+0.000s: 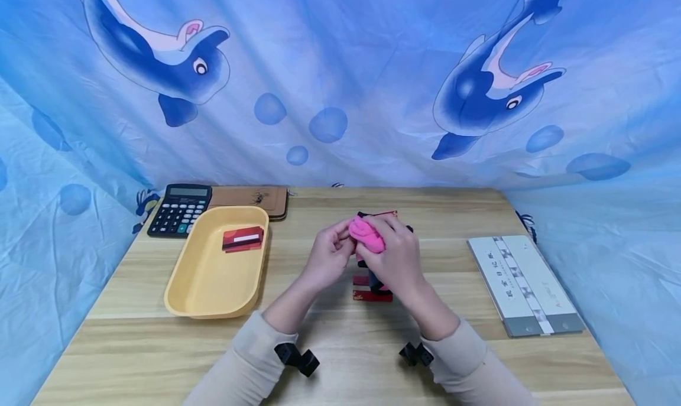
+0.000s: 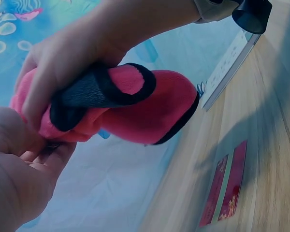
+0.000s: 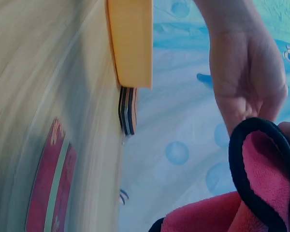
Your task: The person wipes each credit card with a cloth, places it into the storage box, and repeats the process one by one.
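One dark-edged pink cloth (image 1: 367, 234), left hand (image 1: 328, 255) pinching its edge, right hand (image 1: 398, 257) curled around it

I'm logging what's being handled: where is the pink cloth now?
In the head view, the pink cloth is right of the yellow bin, held in the right hand with the left hand at its left side.

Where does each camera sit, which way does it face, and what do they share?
Head: worn on the head, facing forward and down at the pale wooden table; the left hand and right hand show.
Left wrist: on that wrist, facing the pink-and-black plush item, white-and-grey rectangular notebook beyond; both hands show.
Right wrist: on that wrist, facing the other side, with the yellow plastic basin; the left hand shows.
Shared: both wrist views show the plush item.
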A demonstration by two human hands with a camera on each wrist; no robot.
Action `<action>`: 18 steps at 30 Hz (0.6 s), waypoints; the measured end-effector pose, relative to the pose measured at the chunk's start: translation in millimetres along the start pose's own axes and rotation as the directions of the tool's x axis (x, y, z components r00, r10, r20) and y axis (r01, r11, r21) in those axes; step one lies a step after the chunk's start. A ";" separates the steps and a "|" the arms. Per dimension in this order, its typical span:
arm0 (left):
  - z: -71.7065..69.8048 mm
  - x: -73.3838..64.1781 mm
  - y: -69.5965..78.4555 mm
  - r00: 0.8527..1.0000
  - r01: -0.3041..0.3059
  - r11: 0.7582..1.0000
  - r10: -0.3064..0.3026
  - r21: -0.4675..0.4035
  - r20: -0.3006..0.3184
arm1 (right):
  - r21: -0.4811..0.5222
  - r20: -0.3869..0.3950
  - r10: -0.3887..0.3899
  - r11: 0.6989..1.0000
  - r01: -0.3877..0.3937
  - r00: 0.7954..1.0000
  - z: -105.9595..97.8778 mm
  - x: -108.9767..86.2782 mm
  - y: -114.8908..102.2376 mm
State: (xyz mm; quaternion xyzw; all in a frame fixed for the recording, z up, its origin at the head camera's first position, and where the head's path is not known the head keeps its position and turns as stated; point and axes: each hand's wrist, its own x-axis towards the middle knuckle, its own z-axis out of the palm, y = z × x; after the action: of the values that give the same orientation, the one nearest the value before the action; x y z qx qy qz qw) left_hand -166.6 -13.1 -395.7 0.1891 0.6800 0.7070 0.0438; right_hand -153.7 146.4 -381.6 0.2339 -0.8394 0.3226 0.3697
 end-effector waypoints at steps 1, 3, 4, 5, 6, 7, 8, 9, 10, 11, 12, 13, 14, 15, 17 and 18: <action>-0.5 -0.1 0.5 1.000 0.013 1.000 -0.013 -0.018 -0.003 | -0.012 -0.004 0.006 1.000 -0.006 1.000 -1.5 0.1 2.2; -2.1 -0.8 1.1 0.999 0.038 0.998 -0.038 -0.051 -0.010 | -0.031 -0.015 0.025 0.999 -0.026 1.000 -5.0 0.1 7.1; -2.8 -1.3 1.3 0.999 0.045 0.997 -0.045 -0.062 -0.012 | -0.034 -0.020 0.035 0.999 -0.036 0.999 -7.0 -0.1 10.0; -3.7 -1.8 1.3 0.999 0.048 0.996 -0.049 -0.073 -0.014 | -0.039 -0.026 0.045 0.998 -0.046 0.999 -9.0 -0.5 13.1; -4.8 -2.2 1.4 0.999 0.050 0.995 -0.051 -0.081 -0.016 | -0.039 -0.028 0.054 0.998 -0.055 0.998 -11.3 -0.7 15.8; -5.8 -2.7 1.5 0.998 0.050 0.995 -0.052 -0.085 -0.019 | -0.039 -0.031 0.064 0.997 -0.065 0.998 -13.6 -1.0 18.5; -6.9 -3.1 1.6 0.999 0.047 0.995 -0.049 -0.091 -0.018 | -0.039 -0.035 0.072 0.997 -0.074 0.997 -15.5 -1.3 21.4; -7.8 -3.4 1.9 0.999 0.045 0.994 -0.047 -0.095 -0.018 | -0.037 -0.035 0.083 0.996 -0.084 0.996 -17.4 -1.7 24.1; -8.9 -4.0 2.3 0.999 0.044 0.994 -0.046 -0.095 -0.017 | -0.036 -0.038 0.092 0.995 -0.093 0.995 -19.1 -2.2 26.6; -10.0 -4.5 2.7 0.999 0.046 0.994 -0.048 -0.095 -0.018 | -0.036 -0.041 0.103 0.994 -0.104 0.994 -20.5 -2.8 29.3; -11.0 -5.0 3.3 0.998 0.051 0.994 -0.053 -0.094 -0.016 | -0.033 -0.042 0.112 0.993 -0.114 0.993 -22.1 -3.1 31.3; -12.1 -5.4 3.6 0.998 0.054 0.994 -0.055 -0.093 -0.013 | -0.032 -0.043 0.120 0.992 -0.121 0.992 -23.2 -3.7 33.6; -13.2 -5.7 3.6 0.998 0.057 0.994 -0.058 -0.094 -0.007 | -0.029 -0.044 0.126 0.992 -0.127 0.991 -24.2 -4.0 35.9; -14.3 -5.9 4.0 0.998 0.062 0.994 -0.063 -0.094 -0.004 | -0.027 -0.043 0.131 0.991 -0.132 0.990 -25.3 -4.4 37.9; -16.7 -6.3 4.2 0.998 0.070 0.993 -0.070 -0.093 0.006 | -0.028 -0.045 0.137 0.990 -0.139 0.989 -26.9 -5.2 42.1; -17.8 -6.4 4.4 0.997 0.077 0.992 -0.076 -0.096 0.010 | -0.030 -0.047 0.141 0.989 -0.142 0.989 -27.8 -5.7 44.0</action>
State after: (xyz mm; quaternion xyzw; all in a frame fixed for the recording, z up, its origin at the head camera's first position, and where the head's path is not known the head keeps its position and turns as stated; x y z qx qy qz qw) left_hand -165.6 -32.3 -392.7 0.1629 0.6517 0.7362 0.0822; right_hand -164.9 197.2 -387.8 0.1605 -0.8506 0.3392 0.3683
